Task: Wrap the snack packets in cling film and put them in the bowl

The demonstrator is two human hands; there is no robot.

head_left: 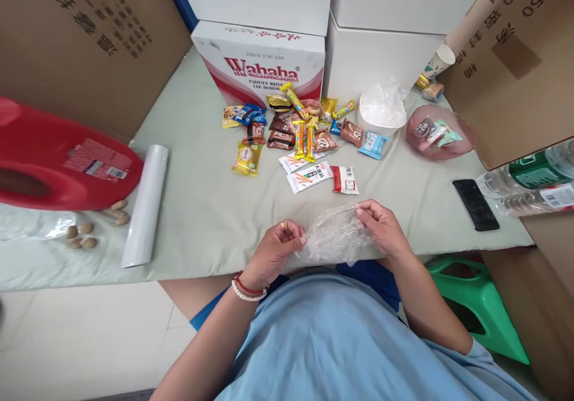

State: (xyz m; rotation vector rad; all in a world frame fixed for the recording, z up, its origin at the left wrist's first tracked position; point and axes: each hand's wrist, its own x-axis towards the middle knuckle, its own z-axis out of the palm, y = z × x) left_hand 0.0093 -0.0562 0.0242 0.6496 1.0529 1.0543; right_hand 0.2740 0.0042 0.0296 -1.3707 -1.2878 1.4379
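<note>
A crumpled clear plastic bag (336, 233) is stretched between my hands at the table's front edge. My left hand (282, 247) pinches its left side, and my right hand (380, 225) pinches its upper right side. Just beyond lie a red and white snack packet (345, 180) and white snack sachets (309, 177). Behind these is a loose pile of small wrapped snacks in brown, yellow and blue, including a brown packet (281, 140) and a light blue packet (373, 145).
A white bowl (381, 125) holding clear plastic and a pink bowl (461, 144) stand at the right, near a phone (476, 205) and water bottles (538, 171). Leftward are a white roll (146, 207) and a red jug (67, 156). A Wahaha carton (264, 60) stands behind.
</note>
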